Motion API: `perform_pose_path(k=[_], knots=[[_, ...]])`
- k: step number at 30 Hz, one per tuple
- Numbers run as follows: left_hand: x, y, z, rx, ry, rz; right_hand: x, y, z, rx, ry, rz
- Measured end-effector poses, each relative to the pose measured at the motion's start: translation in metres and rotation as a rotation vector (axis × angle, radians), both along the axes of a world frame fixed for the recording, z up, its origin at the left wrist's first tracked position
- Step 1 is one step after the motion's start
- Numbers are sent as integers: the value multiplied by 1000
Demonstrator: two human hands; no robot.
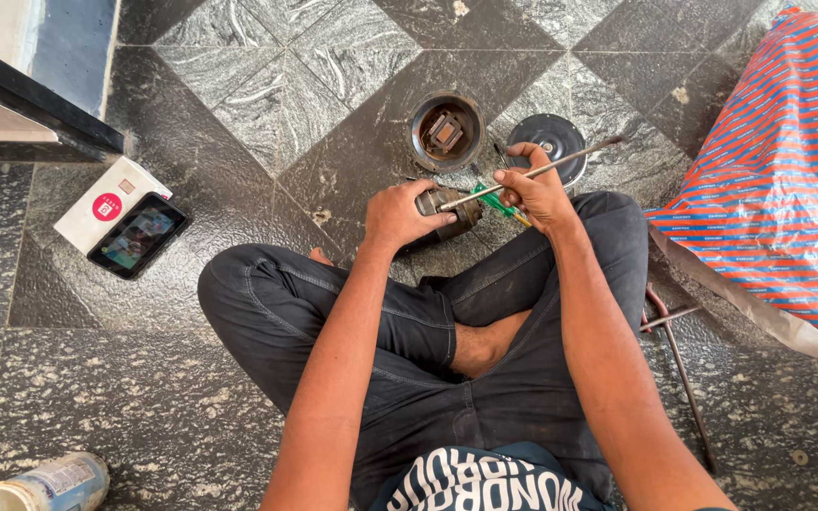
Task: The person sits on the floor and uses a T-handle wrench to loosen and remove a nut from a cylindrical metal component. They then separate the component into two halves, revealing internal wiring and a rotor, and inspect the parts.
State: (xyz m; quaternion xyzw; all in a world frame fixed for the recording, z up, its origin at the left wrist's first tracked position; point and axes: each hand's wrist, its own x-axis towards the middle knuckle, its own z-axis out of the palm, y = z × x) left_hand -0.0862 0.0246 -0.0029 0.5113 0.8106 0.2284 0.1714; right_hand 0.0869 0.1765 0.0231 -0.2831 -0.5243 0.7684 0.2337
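I sit cross-legged on a stone floor. My left hand (pixel 398 214) grips a dark round metal motor part (pixel 453 210) resting on the floor in front of my legs. In my right hand (pixel 534 192) is a long thin metal rod (pixel 575 157), its near end touching the motor part and its far end pointing up to the right. A green-handled tool (pixel 494 201) lies under my right hand. Just beyond, a round metal housing (pixel 445 131) sits open with a winding inside, beside a dark round cover plate (pixel 549 140).
A phone (pixel 138 236) with a lit screen lies on a white box (pixel 106 200) at the left. A red and blue striped plastic sheet (pixel 788 170) covers something at the right, over a metal frame leg (pixel 684 364). A can (pixel 44 484) lies bottom left. A dark step edge (pixel 35 99) runs top left.
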Motion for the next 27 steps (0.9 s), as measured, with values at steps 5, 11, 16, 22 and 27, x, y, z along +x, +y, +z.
perform_pose_path(k=[5,11,16,22,27], knots=[[0,0,0,-16,-7,-2,0,4,-7,-113,202,84],[0,0,0,-10,15,0,0,5,-9,-140,138,81],[1,0,0,-17,-3,6,-2,2,-6,-35,-69,29],[2,0,0,12,7,-10,-3,-2,-1,-42,-1,24],[2,-1,-2,25,14,-4,-2,-1,2,-63,11,-1]])
